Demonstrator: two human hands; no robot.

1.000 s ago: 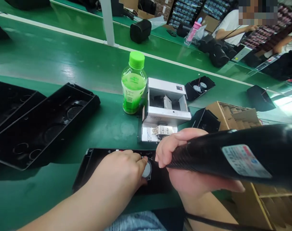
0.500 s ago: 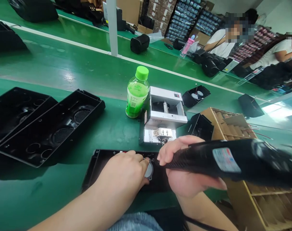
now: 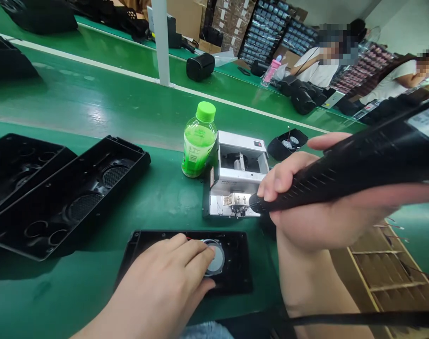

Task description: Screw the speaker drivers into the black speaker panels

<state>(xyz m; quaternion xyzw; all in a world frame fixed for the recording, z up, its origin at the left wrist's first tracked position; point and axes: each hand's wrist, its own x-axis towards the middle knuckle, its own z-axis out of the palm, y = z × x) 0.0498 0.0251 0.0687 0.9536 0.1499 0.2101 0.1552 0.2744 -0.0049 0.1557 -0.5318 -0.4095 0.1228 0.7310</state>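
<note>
My left hand (image 3: 168, 278) rests on a black speaker panel (image 3: 235, 268) lying flat on the green bench, its fingertips pressing on a round silver speaker driver (image 3: 216, 259) set in the panel. My right hand (image 3: 316, 207) is closed around a black electric screwdriver (image 3: 355, 160), whose tip points at the front of a small white screw feeder box (image 3: 237, 181). The screwdriver's cable (image 3: 341, 320) runs across the bottom right.
A green-capped bottle (image 3: 199, 140) stands beside the feeder. Two open black housings (image 3: 69, 193) lie at left. A small black tray (image 3: 287, 142) sits behind the feeder, a cardboard divider box (image 3: 387, 268) at right. Other people work at the far bench (image 3: 327, 56).
My right hand has lifted the screwdriver off the panel and moved it up to the screw feeder. My left hand stays on the speaker driver, fingers spread flatter.
</note>
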